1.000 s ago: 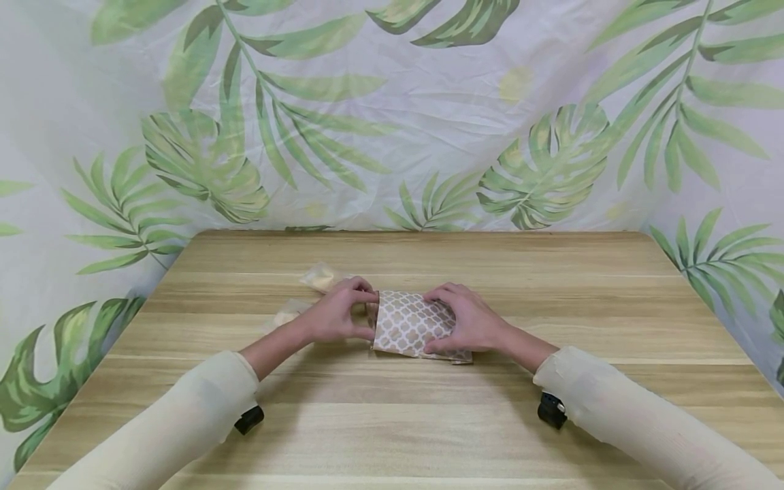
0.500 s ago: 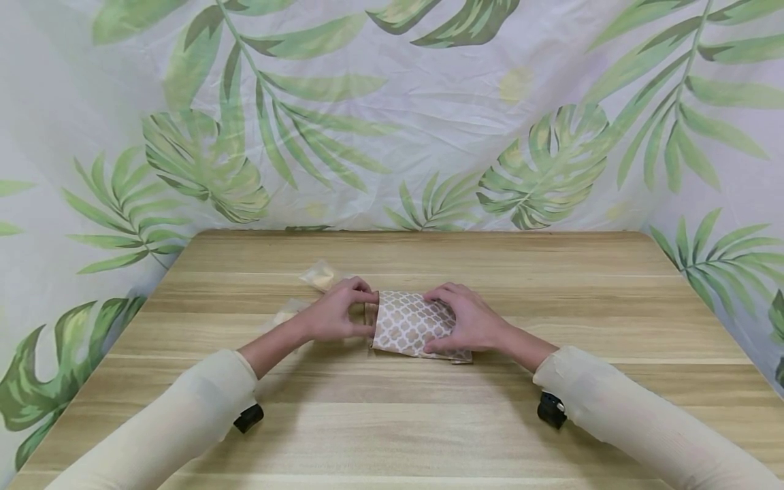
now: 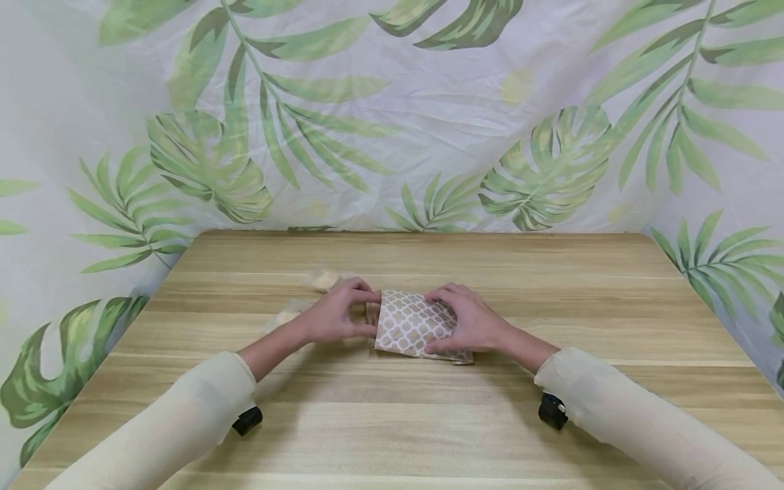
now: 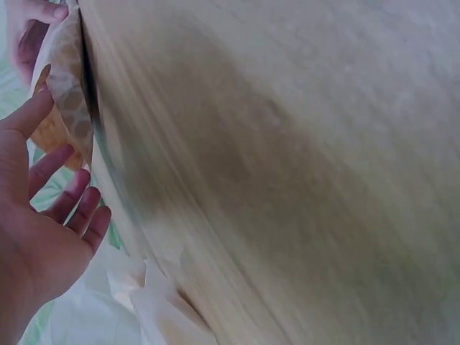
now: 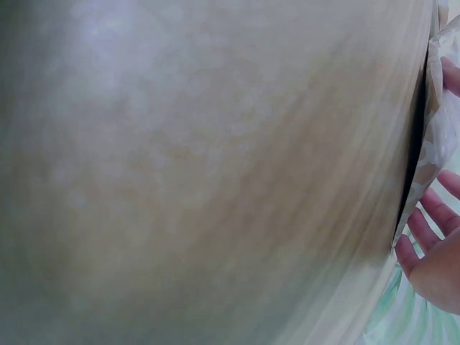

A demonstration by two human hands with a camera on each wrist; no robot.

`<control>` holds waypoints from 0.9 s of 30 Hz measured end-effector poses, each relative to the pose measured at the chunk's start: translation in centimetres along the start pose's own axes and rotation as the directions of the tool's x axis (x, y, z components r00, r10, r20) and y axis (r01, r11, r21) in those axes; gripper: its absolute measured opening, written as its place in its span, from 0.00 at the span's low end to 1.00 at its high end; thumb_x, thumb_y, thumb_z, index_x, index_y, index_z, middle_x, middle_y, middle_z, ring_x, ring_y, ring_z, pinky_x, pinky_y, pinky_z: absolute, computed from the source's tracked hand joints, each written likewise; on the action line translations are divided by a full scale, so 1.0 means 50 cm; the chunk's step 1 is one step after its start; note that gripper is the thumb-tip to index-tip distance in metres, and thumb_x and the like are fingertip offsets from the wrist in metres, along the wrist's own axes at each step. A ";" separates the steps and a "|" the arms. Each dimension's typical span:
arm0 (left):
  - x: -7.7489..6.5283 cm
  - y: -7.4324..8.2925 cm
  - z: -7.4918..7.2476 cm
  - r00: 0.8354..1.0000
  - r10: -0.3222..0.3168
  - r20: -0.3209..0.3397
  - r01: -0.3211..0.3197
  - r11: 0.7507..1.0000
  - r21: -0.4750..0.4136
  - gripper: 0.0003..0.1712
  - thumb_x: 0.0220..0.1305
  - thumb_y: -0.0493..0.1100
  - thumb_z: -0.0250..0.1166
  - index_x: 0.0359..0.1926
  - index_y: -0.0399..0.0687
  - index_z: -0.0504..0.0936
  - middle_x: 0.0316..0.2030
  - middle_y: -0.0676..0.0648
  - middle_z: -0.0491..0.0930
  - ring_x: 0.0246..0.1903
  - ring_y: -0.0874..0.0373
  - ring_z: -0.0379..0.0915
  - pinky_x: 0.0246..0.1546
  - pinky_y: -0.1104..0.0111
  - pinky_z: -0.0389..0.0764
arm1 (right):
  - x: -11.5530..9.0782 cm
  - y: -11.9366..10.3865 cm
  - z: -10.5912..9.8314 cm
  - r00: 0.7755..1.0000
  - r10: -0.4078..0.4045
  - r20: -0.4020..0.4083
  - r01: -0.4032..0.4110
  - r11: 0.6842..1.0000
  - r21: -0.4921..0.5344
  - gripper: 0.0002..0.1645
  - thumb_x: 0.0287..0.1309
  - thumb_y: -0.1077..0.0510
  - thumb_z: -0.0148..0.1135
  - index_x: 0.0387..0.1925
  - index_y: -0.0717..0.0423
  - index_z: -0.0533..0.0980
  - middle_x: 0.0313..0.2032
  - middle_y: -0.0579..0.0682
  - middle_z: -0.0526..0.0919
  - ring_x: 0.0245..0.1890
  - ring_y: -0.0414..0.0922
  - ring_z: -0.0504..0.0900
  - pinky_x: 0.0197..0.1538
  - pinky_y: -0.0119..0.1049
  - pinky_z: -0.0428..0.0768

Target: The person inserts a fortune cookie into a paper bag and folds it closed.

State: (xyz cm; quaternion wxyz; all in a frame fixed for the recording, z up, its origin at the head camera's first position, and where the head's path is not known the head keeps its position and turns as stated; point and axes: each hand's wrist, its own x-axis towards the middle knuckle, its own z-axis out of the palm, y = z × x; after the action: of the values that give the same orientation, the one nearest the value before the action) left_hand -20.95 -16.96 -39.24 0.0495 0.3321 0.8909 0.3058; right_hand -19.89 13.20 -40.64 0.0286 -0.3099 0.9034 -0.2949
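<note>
A small brown paper bag point(image 3: 407, 323) with a white lattice pattern lies on its side mid-table, its mouth toward the left. My right hand point(image 3: 468, 320) grips its closed end, thumb on the near side and fingers on the far side. At the mouth is my left hand point(image 3: 337, 312), thumb and forefinger spread apart, their tips at the bag's opening. In the left wrist view, the left hand point(image 4: 47, 208) has its thumb at the rim and the other fingers loosely extended, with the bag's brown inside point(image 4: 52, 133) showing between them.
Two clear packets with pale yellow contents lie left of the bag: a far packet point(image 3: 324, 279) behind the left hand, and a nearer packet point(image 3: 286, 316) partly hidden by the left forearm. A leaf-print cloth point(image 3: 429, 122) hangs behind the wooden table point(image 3: 392, 429).
Both hands and the bag keep nearly the same places. The head view has shifted very slightly.
</note>
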 end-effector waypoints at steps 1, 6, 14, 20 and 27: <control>-0.001 0.000 -0.003 1.000 0.008 -0.001 -0.008 1.000 -0.016 0.33 0.57 0.46 0.80 0.60 0.35 0.83 0.52 0.41 0.79 0.54 0.45 0.71 0.56 0.49 0.73 | 0.000 0.000 0.000 1.000 0.001 0.000 -0.001 1.000 0.000 0.53 0.40 0.37 0.84 0.64 0.58 0.76 0.61 0.55 0.79 0.64 0.56 0.74 0.68 0.59 0.71; -0.002 -0.005 -0.020 1.000 0.023 -0.021 -0.024 0.997 -0.071 0.27 0.60 0.42 0.77 0.58 0.34 0.84 0.51 0.39 0.81 0.53 0.42 0.76 0.55 0.46 0.77 | -0.001 0.003 0.001 1.000 0.001 -0.001 -0.001 1.000 -0.001 0.53 0.40 0.37 0.84 0.64 0.58 0.76 0.61 0.55 0.79 0.63 0.57 0.74 0.67 0.59 0.71; -0.005 -0.017 -0.044 0.997 -0.009 -0.082 0.004 0.998 -0.065 0.22 0.62 0.38 0.75 0.55 0.32 0.84 0.52 0.37 0.83 0.54 0.39 0.78 0.52 0.44 0.79 | 0.000 0.001 0.000 1.000 0.005 0.001 -0.005 1.000 0.007 0.52 0.40 0.38 0.84 0.64 0.58 0.76 0.61 0.55 0.79 0.64 0.56 0.74 0.68 0.59 0.70; -0.008 -0.021 -0.057 0.994 -0.027 -0.102 0.023 0.999 -0.042 0.25 0.62 0.40 0.76 0.56 0.32 0.83 0.54 0.38 0.83 0.56 0.37 0.77 0.53 0.44 0.79 | -0.001 0.004 0.002 1.000 0.003 -0.002 -0.003 1.000 0.000 0.52 0.40 0.37 0.84 0.64 0.58 0.76 0.61 0.55 0.79 0.64 0.57 0.74 0.68 0.59 0.70; -0.006 -0.032 -0.066 0.989 -0.060 -0.136 0.059 0.998 -0.016 0.24 0.61 0.37 0.75 0.57 0.31 0.83 0.56 0.35 0.81 0.59 0.36 0.76 0.54 0.43 0.79 | 0.001 0.005 0.004 1.000 0.006 0.001 -0.006 1.000 -0.003 0.52 0.40 0.38 0.84 0.65 0.57 0.75 0.61 0.54 0.78 0.65 0.56 0.74 0.69 0.58 0.69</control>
State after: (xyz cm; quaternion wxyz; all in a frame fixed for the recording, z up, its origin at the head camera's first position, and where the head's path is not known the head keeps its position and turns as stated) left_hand -22.59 -19.80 -37.52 -0.0006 0.2833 0.8998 0.3317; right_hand -20.03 13.23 -40.95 0.0295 -0.3074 0.9048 -0.2931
